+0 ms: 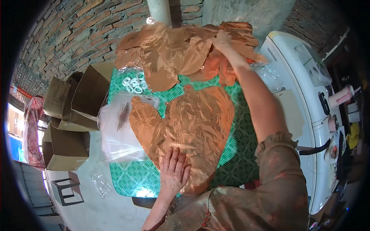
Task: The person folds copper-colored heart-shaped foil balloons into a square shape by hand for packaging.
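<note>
A: What's at nine o'clock on the counter (241, 154)?
B: One clear plastic stack (121, 133).
A: And at six?
B: The left hand (173, 173), palm down, fingers open—one copper foil piece (196, 123) lies beneath and beyond them.
A: One o'clock?
B: The right hand (222, 40), arm outstretched, fingers at a foil pile (162, 50)—pieces uncountable, grip unclear.

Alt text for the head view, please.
Left hand flat on a coppery foil piece on a green table; right hand at a foil pile along the far edge. Bags lie left, cardboard boxes beside the table.
</note>
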`<state>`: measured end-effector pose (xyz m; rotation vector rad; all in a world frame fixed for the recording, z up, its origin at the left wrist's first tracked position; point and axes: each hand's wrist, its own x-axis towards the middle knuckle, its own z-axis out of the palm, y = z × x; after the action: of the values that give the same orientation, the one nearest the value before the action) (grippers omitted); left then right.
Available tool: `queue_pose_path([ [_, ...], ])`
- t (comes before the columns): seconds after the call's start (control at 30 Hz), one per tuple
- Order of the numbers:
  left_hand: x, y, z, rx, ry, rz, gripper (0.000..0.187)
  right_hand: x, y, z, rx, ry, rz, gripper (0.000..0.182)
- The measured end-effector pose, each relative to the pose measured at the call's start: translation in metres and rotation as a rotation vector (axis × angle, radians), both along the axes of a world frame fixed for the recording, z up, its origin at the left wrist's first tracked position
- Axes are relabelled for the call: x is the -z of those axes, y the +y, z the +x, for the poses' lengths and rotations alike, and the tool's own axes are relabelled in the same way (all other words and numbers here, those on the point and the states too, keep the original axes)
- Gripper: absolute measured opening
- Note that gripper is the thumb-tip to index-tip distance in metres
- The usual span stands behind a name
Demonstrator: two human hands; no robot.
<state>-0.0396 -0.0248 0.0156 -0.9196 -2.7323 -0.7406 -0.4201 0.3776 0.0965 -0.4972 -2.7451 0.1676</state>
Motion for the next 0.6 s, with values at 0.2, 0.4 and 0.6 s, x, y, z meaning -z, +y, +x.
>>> queue_pose_path([
  [0.2,0.002,0.0,0.0,-0.002,0.024,0.003,0.047,-0.017,0.081,0.061,0.075,-0.403,0.095,0.056],
  [0.4,0.002,-0.001,0.0,0.008,0.054,-0.012,0.047,0.001,0.096,0.09,0.131,-0.363,-0.001,0.041],
  [0.6,0.002,-0.001,0.001,0.005,0.034,-0.01,0.046,0.026,0.094,0.089,0.203,-0.058,0.16,0.024],
])
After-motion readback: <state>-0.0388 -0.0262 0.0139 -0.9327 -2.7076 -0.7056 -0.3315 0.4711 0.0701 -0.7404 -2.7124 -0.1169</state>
